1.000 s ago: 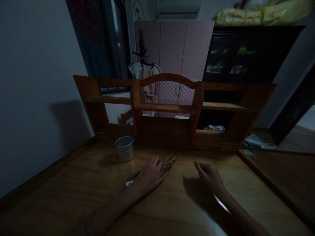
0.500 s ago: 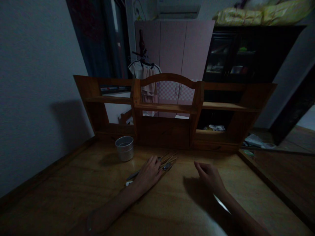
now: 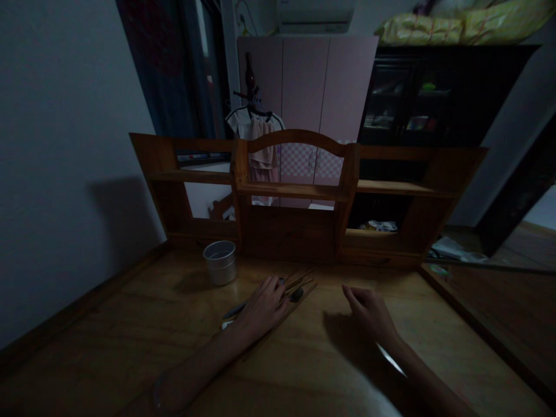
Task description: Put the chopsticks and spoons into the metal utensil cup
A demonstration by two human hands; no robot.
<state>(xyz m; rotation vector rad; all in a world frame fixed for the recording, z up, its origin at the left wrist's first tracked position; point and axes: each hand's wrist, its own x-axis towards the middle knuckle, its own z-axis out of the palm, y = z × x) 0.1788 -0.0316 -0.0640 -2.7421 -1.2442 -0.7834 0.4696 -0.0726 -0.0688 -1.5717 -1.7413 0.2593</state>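
Observation:
My left hand (image 3: 264, 301) lies on the desk with its fingers curled over a loose bunch of thin wooden chopsticks (image 3: 307, 280) and spoons. One dark spoon bowl (image 3: 296, 295) shows beyond the fingertips, and part of another peeks out by the knuckles. A grey utensil handle (image 3: 234, 310) and a small white end (image 3: 226, 325) stick out behind the hand. To the right, my right hand (image 3: 371, 310) is held closed just above the desk, thumb against the fingers, nothing visible in it. Behind the left hand stands a round metal cup (image 3: 220, 263), upright.
A wooden shelf unit (image 3: 291, 231) runs along the back of the desk (image 3: 299, 370). A wall (image 3: 65, 174) borders the left side. The desk's raised right edge (image 3: 478, 330) slants toward me. A pink wardrobe (image 3: 304, 87) and dark cabinet (image 3: 443, 98) stand farther off.
Under my left hand the chopsticks have spread apart, some sliding toward the near right. The spoon bowl has turned slightly. My right hand and the cup have not moved.

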